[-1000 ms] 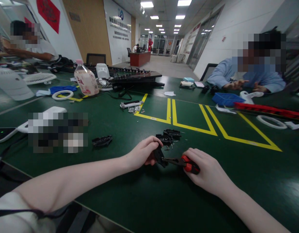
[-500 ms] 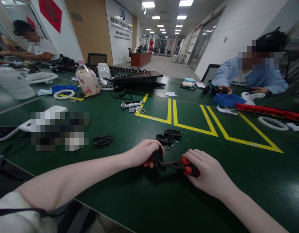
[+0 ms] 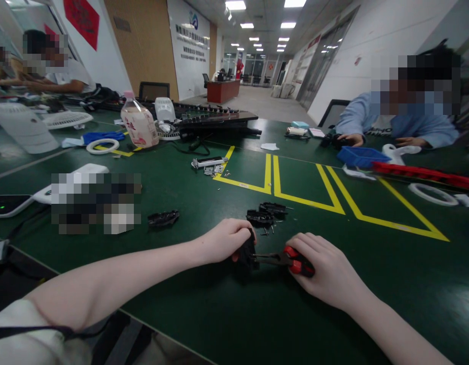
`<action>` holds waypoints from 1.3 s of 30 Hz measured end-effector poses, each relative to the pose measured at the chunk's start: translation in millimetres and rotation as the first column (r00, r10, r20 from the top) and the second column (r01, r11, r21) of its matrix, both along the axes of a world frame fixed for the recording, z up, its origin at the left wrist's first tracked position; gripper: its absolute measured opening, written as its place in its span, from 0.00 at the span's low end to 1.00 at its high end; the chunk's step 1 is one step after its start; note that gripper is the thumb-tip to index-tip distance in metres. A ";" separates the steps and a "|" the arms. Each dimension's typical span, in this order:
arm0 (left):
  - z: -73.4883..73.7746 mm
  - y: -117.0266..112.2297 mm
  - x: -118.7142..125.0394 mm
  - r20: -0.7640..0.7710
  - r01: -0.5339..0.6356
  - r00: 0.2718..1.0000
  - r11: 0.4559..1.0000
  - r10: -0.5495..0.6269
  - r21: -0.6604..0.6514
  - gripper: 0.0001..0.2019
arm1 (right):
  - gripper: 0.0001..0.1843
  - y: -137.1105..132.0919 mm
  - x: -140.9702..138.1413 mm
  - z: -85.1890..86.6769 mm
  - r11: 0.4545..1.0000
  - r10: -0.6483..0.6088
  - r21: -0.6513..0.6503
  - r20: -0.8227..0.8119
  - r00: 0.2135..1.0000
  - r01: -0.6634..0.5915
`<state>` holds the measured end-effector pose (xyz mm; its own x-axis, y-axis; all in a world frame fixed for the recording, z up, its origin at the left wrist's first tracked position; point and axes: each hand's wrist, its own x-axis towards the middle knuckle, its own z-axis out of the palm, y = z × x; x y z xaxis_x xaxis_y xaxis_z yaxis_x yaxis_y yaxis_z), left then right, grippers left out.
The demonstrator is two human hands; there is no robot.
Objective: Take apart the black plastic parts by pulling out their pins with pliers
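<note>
My left hand (image 3: 224, 241) is closed around a small black plastic part (image 3: 247, 252) that rests on the green table (image 3: 234, 314). My right hand (image 3: 325, 271) grips the red handles of a pair of pliers (image 3: 283, 260), whose dark jaws reach left onto the black part. Just beyond my hands lie two more black plastic parts (image 3: 265, 214) with several small screws beside them. Another black part (image 3: 163, 218) lies to the left of my left hand.
Yellow tape lines (image 3: 295, 195) mark the table ahead. A pink-labelled bottle (image 3: 138, 123), white fan pieces (image 3: 25, 126), a white ring (image 3: 102, 146) and black keyboards (image 3: 215, 120) sit at the far left. A blue tray (image 3: 361, 156) and red strip (image 3: 424, 172) lie right, by a seated person's sleeve (image 3: 356, 121).
Both hands have stayed almost in place. My left hand has closed further over the black part, and the pliers' jaws have levelled out against it.
</note>
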<state>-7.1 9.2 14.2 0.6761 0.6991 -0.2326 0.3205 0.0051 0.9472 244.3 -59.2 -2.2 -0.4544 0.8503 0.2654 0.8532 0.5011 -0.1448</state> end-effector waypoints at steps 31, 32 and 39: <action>-2.4 -2.8 -3.6 -0.043 0.019 0.999 0.986 -0.012 0.164 0.18 | 0.12 -0.3 -0.3 -1.5 0.997 -0.046 -0.061 -0.072 0.996 0.042; -2.1 -2.6 -4.2 -0.050 0.031 0.999 0.981 -0.022 0.192 0.19 | 0.11 -0.2 -0.1 -1.3 0.996 -0.053 -0.073 -0.083 0.995 0.047; -4.3 2.0 -5.7 -0.040 0.060 0.998 0.882 -0.047 0.466 0.26 | 0.09 0.0 0.8 -1.3 0.990 -0.100 -0.113 -0.120 0.988 0.086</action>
